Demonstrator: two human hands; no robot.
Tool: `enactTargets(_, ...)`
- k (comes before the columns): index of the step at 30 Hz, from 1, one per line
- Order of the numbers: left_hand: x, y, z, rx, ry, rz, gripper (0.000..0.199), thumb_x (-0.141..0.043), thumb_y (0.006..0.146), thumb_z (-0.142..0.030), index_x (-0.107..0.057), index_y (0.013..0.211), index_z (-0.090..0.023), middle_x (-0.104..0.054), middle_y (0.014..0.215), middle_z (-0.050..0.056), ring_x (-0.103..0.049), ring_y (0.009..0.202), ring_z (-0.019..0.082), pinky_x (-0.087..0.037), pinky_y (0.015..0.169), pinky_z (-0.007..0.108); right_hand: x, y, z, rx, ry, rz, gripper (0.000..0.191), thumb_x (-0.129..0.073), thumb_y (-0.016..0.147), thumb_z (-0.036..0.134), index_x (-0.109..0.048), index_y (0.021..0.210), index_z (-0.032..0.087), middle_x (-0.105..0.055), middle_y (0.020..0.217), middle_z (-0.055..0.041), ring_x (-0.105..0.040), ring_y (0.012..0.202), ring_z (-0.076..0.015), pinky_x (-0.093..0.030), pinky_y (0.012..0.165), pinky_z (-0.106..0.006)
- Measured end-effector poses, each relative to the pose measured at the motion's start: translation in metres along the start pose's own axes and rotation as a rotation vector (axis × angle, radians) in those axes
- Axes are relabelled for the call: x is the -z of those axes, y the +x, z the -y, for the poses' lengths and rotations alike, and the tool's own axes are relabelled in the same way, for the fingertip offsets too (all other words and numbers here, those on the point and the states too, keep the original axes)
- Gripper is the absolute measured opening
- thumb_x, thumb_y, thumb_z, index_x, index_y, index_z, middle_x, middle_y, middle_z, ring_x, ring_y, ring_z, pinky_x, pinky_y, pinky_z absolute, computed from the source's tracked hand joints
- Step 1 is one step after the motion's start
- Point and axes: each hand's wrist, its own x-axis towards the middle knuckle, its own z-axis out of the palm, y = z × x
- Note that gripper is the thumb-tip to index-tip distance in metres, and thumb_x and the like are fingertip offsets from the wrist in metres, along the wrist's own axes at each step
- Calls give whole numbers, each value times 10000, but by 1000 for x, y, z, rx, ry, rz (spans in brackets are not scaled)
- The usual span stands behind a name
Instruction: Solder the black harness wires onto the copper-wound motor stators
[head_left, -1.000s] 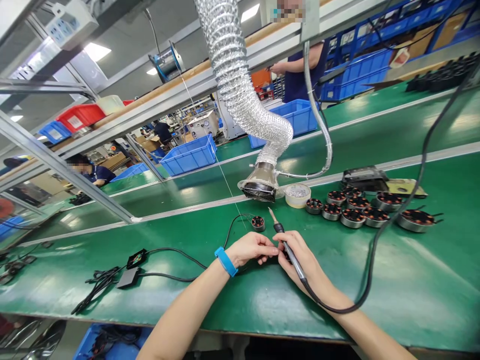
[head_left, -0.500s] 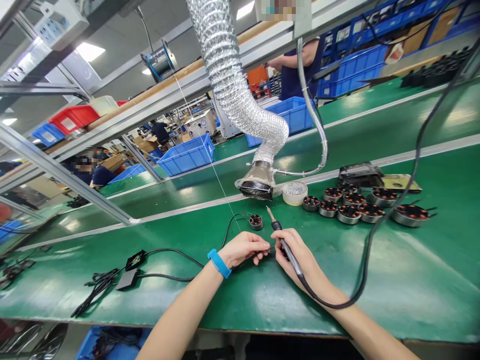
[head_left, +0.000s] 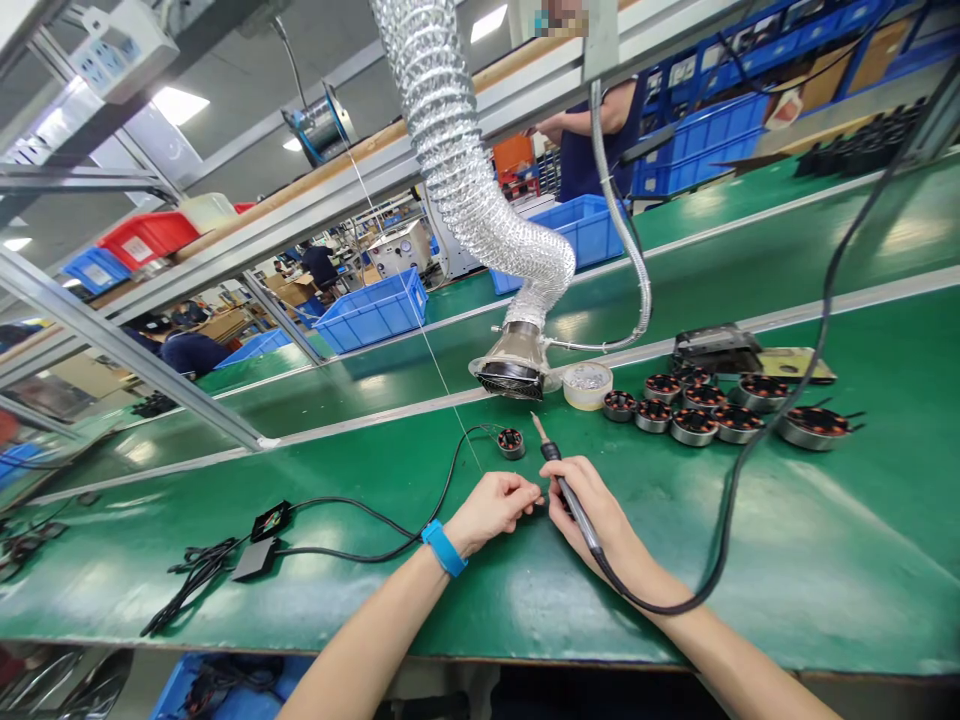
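Centre of frame: right hand (head_left: 596, 505) wrapped around soldering iron (head_left: 576, 505), tip upward. Left hand (head_left: 495, 510) just beside, pinching item (head_left: 539, 500) too small to identify. Motor (head_left: 511, 444) above hands; more motors (head_left: 694, 428) right of frame.

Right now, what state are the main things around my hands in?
Soldering iron, held in your right hand.
Left hand, fingers pinched; contents unclear.
Lone round coil, lying flat.
Clustered coils, sitting close together.
Silver duct, hanging bent.
Small black box, open, insides showing.
Cable bundle, gathered.
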Motion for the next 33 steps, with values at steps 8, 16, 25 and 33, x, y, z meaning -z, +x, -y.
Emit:
enactTargets(8,-1,1,-6,78,-159,24,429,-821,641,-486,-575,760,-155,-326,484,-118,-208,417,28,-108,406,217,-1,0,0,-2,10,2,346,-429,905,47,-489,1192,229,-465,983,-37,-551,793,-140,-503,754,-266)
enactTargets(16,3,-1,0,37,-161,62,411,-765,717,-501,-611,764,-122,-540,594,-43,-311,358,21,-219,339,205,-1,1,0,-9,18,29,353,-402,906,45,-479,1201,223,-457,1001,-45,-550,794,-134,-509,758,-266)
enactTargets(25,4,6,3,52,-172,-25,507,-905,493,-460,-639,729,-98,-559,603,-28,-442,452,51,-381,441,217,0,-1,0,2,37,35,350,-403,918,60,-470,1217,230,-457,1014,-47,-555,789,-131,-505,751,-269)
enactTargets(33,8,2,0,134,-51,60,597,-662,739,-705,-647,820,-113,-408,492,-91,-192,367,11,-64,396,225,2,1,3,17,35,22,375,-408,902,40,-470,1219,231,-461,1009,-44,-558,790,-133,-505,752,-269)
